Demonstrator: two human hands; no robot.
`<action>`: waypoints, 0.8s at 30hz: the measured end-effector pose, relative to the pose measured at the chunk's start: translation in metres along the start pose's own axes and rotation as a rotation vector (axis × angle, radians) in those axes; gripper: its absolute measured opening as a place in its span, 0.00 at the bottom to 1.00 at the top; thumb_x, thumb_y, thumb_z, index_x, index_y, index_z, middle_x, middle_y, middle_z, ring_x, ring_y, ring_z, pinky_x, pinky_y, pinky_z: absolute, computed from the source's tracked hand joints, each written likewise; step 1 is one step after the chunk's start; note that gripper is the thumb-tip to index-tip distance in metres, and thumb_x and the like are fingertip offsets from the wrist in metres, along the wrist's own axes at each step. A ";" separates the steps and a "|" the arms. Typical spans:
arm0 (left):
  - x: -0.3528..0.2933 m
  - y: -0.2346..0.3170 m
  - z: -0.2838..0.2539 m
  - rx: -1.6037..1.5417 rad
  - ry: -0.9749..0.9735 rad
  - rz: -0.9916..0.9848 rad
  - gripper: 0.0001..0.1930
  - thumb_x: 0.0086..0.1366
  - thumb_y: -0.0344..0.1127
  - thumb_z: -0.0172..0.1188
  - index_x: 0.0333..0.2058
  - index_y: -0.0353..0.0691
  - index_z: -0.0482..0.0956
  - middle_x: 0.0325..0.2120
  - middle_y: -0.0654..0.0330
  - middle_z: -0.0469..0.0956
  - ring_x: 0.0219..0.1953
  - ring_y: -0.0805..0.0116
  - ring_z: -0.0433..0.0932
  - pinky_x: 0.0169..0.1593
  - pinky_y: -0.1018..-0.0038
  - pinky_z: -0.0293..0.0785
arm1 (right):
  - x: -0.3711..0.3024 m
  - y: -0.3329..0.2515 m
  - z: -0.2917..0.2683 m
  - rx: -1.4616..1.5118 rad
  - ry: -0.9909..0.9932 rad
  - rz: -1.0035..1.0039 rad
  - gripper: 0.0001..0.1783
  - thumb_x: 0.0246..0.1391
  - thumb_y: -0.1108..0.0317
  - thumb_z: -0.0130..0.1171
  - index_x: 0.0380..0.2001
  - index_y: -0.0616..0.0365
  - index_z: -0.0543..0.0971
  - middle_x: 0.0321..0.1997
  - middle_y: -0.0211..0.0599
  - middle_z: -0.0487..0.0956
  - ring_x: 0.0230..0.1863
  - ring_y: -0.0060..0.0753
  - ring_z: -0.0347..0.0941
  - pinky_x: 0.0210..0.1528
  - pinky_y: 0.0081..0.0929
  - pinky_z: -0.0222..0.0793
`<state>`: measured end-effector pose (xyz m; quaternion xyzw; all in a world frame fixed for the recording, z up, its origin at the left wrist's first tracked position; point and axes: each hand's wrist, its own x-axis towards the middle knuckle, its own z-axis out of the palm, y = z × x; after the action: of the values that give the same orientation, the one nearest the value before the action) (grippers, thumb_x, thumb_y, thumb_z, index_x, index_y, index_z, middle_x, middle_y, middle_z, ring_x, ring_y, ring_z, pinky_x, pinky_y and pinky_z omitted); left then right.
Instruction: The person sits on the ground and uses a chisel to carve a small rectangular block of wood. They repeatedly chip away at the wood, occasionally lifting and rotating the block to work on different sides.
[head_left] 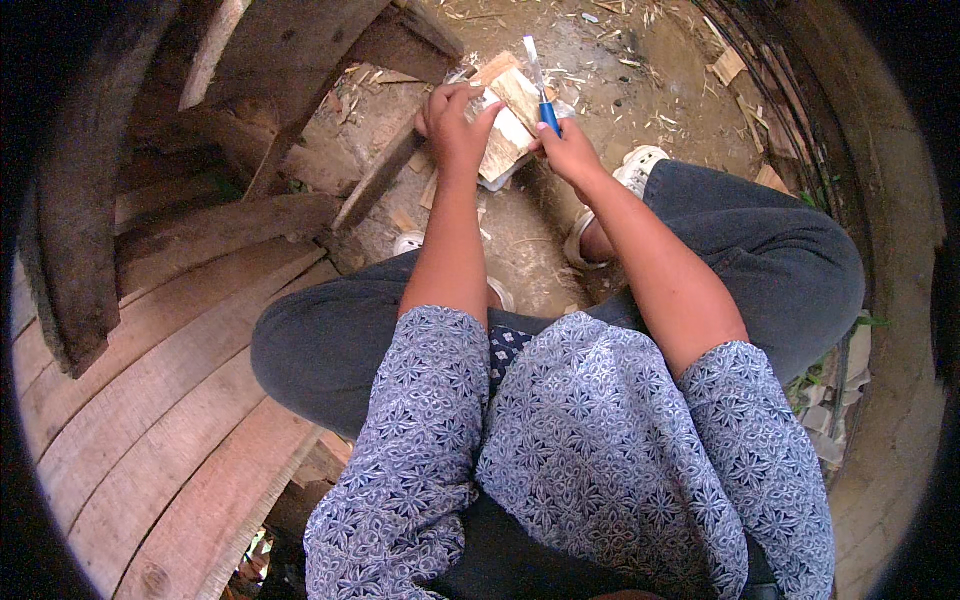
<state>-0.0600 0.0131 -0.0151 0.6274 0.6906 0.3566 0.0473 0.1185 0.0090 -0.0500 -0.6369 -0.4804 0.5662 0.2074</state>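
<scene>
A chisel with a blue handle and a flat metal blade is gripped in my right hand, its blade pointing away from me. My left hand is at the left side of a pale wooden piece, with thumb and fingers apart. The thumb reaches toward a white patch on that wood; whether it presses down I cannot tell. Beyond the hands lies the far end of the wood, lighter and orange-brown. The chisel blade is close to the wood's right edge.
Wood shavings litter the dirt floor. On my left are a curved surface of wooden planks and upright boards. My bent legs and white shoes flank the work. Dark cables run along the right side.
</scene>
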 end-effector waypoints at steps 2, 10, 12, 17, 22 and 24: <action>-0.003 -0.003 0.002 -0.016 0.023 0.004 0.16 0.47 0.43 0.76 0.35 0.49 0.84 0.40 0.64 0.79 0.48 0.62 0.75 0.55 0.59 0.60 | 0.000 -0.002 0.002 -0.004 -0.025 -0.006 0.20 0.67 0.53 0.48 0.44 0.63 0.72 0.34 0.36 0.81 0.36 0.26 0.75 0.43 0.28 0.70; -0.004 -0.004 0.005 -0.105 0.090 0.055 0.14 0.44 0.34 0.77 0.30 0.44 0.83 0.38 0.61 0.80 0.44 0.60 0.78 0.49 0.63 0.71 | -0.011 -0.015 0.001 0.025 -0.047 0.040 0.20 0.67 0.53 0.48 0.44 0.62 0.72 0.34 0.34 0.81 0.36 0.26 0.74 0.42 0.27 0.69; -0.002 -0.004 0.006 -0.146 0.066 0.044 0.12 0.46 0.32 0.75 0.30 0.42 0.82 0.37 0.59 0.80 0.43 0.59 0.79 0.48 0.65 0.73 | -0.008 -0.014 0.000 0.024 -0.045 0.053 0.20 0.67 0.53 0.48 0.45 0.62 0.72 0.34 0.34 0.81 0.36 0.26 0.75 0.42 0.27 0.69; 0.000 -0.022 0.016 -0.199 0.030 0.045 0.09 0.53 0.34 0.69 0.34 0.43 0.81 0.39 0.59 0.79 0.47 0.57 0.76 0.52 0.60 0.67 | -0.007 -0.018 0.001 0.048 -0.060 0.015 0.20 0.67 0.54 0.48 0.45 0.63 0.72 0.34 0.35 0.81 0.36 0.25 0.75 0.44 0.26 0.69; -0.001 -0.021 0.029 -0.218 0.051 -0.017 0.04 0.59 0.31 0.63 0.33 0.40 0.79 0.35 0.56 0.81 0.42 0.53 0.79 0.49 0.56 0.70 | -0.007 -0.018 0.000 0.042 -0.052 -0.005 0.20 0.67 0.54 0.48 0.46 0.63 0.72 0.35 0.35 0.81 0.37 0.26 0.75 0.46 0.27 0.69; 0.000 -0.018 0.030 -0.141 0.035 -0.029 0.04 0.60 0.29 0.62 0.34 0.38 0.77 0.34 0.54 0.81 0.40 0.54 0.80 0.47 0.58 0.73 | -0.006 -0.016 -0.001 0.034 -0.055 -0.016 0.20 0.67 0.54 0.49 0.46 0.63 0.72 0.35 0.35 0.81 0.38 0.26 0.75 0.48 0.27 0.69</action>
<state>-0.0594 0.0273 -0.0476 0.6062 0.6734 0.4146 0.0842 0.1141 0.0113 -0.0333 -0.6135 -0.4812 0.5901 0.2094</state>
